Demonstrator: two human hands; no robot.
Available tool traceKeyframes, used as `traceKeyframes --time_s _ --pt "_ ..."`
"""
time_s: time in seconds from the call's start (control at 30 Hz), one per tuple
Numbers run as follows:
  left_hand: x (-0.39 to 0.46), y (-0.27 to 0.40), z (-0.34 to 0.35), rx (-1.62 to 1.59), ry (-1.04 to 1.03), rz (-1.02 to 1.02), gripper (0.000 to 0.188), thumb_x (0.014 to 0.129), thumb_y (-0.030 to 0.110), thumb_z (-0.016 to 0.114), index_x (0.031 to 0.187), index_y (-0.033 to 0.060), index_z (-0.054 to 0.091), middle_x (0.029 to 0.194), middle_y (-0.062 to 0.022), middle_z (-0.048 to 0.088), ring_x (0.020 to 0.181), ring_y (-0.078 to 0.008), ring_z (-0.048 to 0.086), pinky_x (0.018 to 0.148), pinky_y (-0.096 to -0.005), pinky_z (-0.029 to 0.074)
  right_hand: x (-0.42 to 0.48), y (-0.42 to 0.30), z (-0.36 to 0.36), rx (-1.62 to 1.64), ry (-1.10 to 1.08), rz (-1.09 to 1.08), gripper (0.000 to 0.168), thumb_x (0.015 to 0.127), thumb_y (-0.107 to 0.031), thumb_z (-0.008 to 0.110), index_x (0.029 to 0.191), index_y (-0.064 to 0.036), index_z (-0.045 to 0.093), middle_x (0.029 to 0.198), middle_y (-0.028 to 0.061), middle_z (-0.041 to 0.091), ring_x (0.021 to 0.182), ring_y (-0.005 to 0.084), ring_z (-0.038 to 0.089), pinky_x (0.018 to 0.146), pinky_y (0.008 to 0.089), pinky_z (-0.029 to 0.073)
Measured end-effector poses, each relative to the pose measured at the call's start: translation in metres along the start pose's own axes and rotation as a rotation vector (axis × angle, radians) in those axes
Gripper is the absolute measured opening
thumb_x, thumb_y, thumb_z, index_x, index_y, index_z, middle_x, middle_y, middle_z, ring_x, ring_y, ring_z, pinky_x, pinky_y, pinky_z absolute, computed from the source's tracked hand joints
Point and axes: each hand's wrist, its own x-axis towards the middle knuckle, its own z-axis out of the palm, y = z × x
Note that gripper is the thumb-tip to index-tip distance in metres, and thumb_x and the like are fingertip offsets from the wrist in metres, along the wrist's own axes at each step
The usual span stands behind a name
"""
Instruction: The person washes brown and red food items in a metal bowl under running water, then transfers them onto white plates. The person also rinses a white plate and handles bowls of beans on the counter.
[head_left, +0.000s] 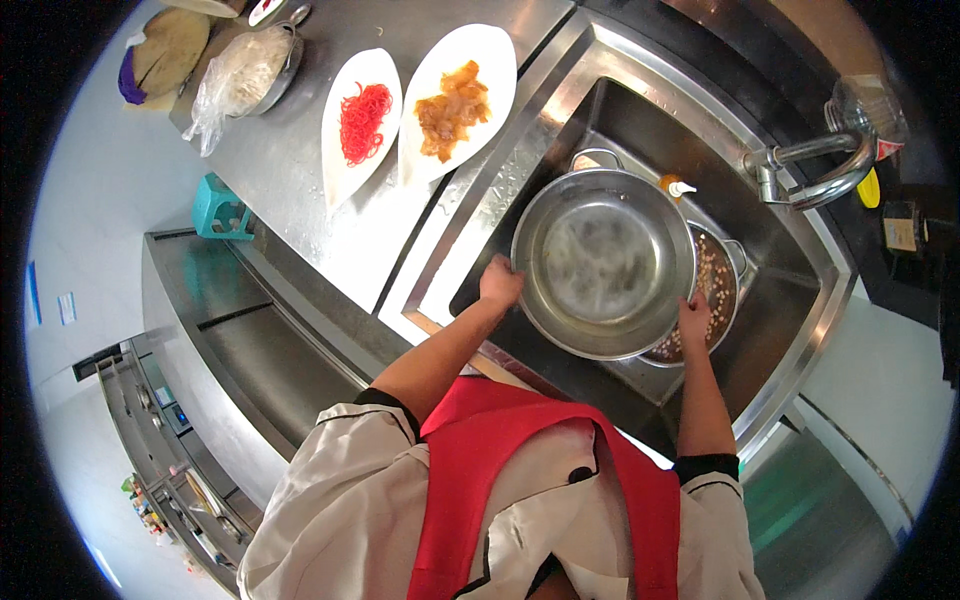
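Note:
My left hand (502, 282) grips the left rim of a wide stainless steel basin (604, 262) over the sink. At its lower right rim, my right hand (694, 309) holds on with the fingers closed. The basin looks wet inside; how much liquid it holds I cannot tell. Partly hidden beneath it is a handled metal pot (718, 289) with small pale pieces in dark liquid. A bottle with a white nozzle (681, 189) stands behind the basin. To the left, one white leaf-shaped plate (341, 176) bears red shreds (364, 124), another (499, 56) brownish-orange pieces (452, 111).
The sink's steel rim (814, 330) surrounds the basin and pot. A curved chrome faucet (832, 169) is at the right, beside a clear container (866, 112). On the left counter sits a metal bowl with plastic-wrapped food (251, 71). A teal stool (221, 208) stands beyond the counter's edge.

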Motion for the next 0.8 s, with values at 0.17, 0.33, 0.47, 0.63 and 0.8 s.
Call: traceKeyframes --time_s 0.17,0.33,0.47,0.63,0.8 --pt "0.001 0.013 -0.012 0.063 -0.014 0.034 0.022 0.071 0.015 0.057 0.089 0.0025 0.055 0.088 -0.0211 0.062 0.087 -0.0379 0.059 0.077 -0.0429 0.046 -0.026 -0.020 -0.019 0.130 0.017 0.023 0.028 0.079 -0.011 0.060 0.069 -0.004 0.036 0.060 0.0046 0.030 0.057 0.0179 0.033 0.055 0.0323 0.034" --pt "0.000 0.018 -0.019 0.068 -0.031 0.033 0.021 0.071 0.014 0.053 0.089 0.0020 0.054 0.089 -0.0219 0.061 0.089 -0.0385 0.058 0.078 -0.0431 0.045 -0.040 -0.069 -0.052 0.239 0.072 -0.077 0.029 0.077 -0.007 0.056 0.065 -0.005 0.030 0.059 0.0013 0.028 0.056 0.0125 0.029 0.053 0.0299 0.030" --pt "0.003 0.024 -0.023 0.066 -0.063 0.028 0.023 0.071 0.014 0.051 0.090 0.0017 0.055 0.092 -0.0227 0.061 0.092 -0.0383 0.058 0.080 -0.0430 0.045 -0.027 -0.068 -0.067 0.358 0.058 -0.098 0.028 0.077 -0.006 0.054 0.063 -0.006 0.030 0.060 -0.0020 0.027 0.057 0.0090 0.027 0.051 0.0278 0.027" --pt "0.021 0.007 -0.014 0.105 -0.138 0.071 0.023 0.069 0.018 0.055 0.083 -0.0002 0.060 0.086 -0.0233 0.062 0.083 -0.0379 0.059 0.074 -0.0414 0.046 -0.027 -0.124 -0.096 0.412 0.019 -0.086 0.029 0.077 -0.008 0.054 0.063 -0.008 0.029 0.061 -0.0039 0.026 0.058 0.0079 0.027 0.051 0.0266 0.025" --pt "0.010 -0.006 -0.006 0.286 -0.275 0.210 0.026 0.071 0.020 0.053 0.079 -0.0013 0.066 0.090 -0.0242 0.062 0.089 -0.0368 0.061 0.079 -0.0422 0.048 -0.026 -0.199 -0.120 0.207 -0.003 -0.191 0.028 0.076 -0.015 0.057 0.063 -0.002 0.036 0.059 0.0024 0.037 0.058 0.0104 0.035 0.052 0.0290 0.031"
